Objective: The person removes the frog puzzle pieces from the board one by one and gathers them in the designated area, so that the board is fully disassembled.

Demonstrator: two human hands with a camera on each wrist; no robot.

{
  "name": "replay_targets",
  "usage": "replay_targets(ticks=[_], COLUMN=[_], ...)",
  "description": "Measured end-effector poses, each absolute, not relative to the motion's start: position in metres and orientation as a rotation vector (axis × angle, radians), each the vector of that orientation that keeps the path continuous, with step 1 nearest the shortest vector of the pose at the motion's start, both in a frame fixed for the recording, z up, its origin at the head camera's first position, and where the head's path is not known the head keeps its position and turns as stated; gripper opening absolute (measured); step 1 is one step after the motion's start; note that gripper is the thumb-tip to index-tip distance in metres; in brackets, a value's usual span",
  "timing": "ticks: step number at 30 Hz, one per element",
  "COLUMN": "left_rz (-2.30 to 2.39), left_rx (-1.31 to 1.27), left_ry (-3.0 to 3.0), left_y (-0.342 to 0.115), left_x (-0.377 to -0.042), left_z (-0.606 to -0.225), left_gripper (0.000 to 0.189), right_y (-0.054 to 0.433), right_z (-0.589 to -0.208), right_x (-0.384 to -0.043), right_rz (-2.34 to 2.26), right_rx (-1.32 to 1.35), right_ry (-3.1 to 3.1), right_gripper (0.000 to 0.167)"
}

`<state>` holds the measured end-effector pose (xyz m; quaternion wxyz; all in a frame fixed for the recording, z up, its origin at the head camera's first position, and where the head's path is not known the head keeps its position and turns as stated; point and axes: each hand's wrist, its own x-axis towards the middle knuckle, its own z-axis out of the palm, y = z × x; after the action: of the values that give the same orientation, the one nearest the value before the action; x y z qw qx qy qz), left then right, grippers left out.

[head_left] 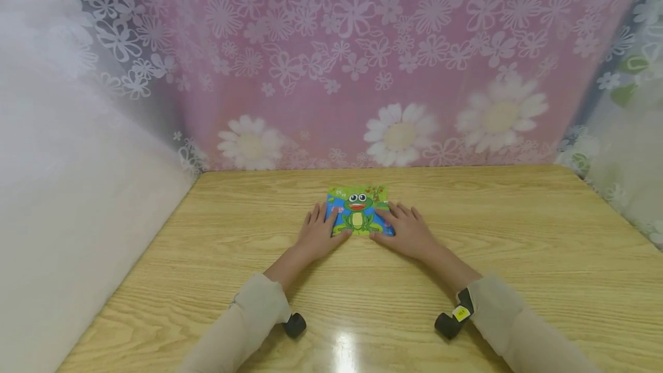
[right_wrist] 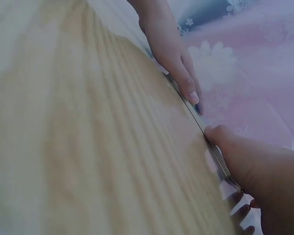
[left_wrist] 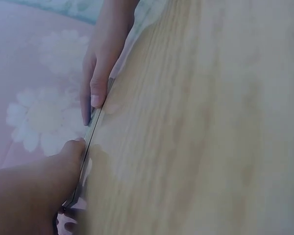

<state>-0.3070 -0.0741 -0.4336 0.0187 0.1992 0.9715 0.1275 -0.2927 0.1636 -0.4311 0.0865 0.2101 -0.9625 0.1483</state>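
Observation:
A thin, flat picture board [head_left: 357,220] with a green cartoon frog on blue and green lies on the wooden table. My left hand [head_left: 318,235] rests at its left side, index finger over the picture and thumb at the near corner. On the opposite side, my right hand [head_left: 409,232] mirrors it, its thumb at the near right corner. Fingers of both hands are extended and spread. Seen edge-on, the board's narrow side [left_wrist: 90,137] runs between both hands in the left wrist view; in the right wrist view its edge [right_wrist: 198,117] passes beneath the thumbs.
The wood-grain table [head_left: 518,217] reaches back to a pink flowered curtain [head_left: 321,102]. A pale sheet [head_left: 77,160] borders the left side, and a flowered cloth [head_left: 621,160] the right. A black wrist camera [head_left: 448,325] sits at my right cuff, another camera [head_left: 295,325] at my left.

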Motion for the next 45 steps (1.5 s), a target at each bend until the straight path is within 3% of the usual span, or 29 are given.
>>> replay_targets(ticks=[45], left_rz=[0.508], left_rx=[0.670], left_ry=[3.038], left_y=[-0.113], left_x=[-0.234], left_z=[-0.426], left_gripper=[0.076], right_y=[0.137], right_z=[-0.432], right_x=[-0.228], right_rz=[0.414], right_rx=[0.721], right_ry=[-2.800], right_gripper=[0.069])
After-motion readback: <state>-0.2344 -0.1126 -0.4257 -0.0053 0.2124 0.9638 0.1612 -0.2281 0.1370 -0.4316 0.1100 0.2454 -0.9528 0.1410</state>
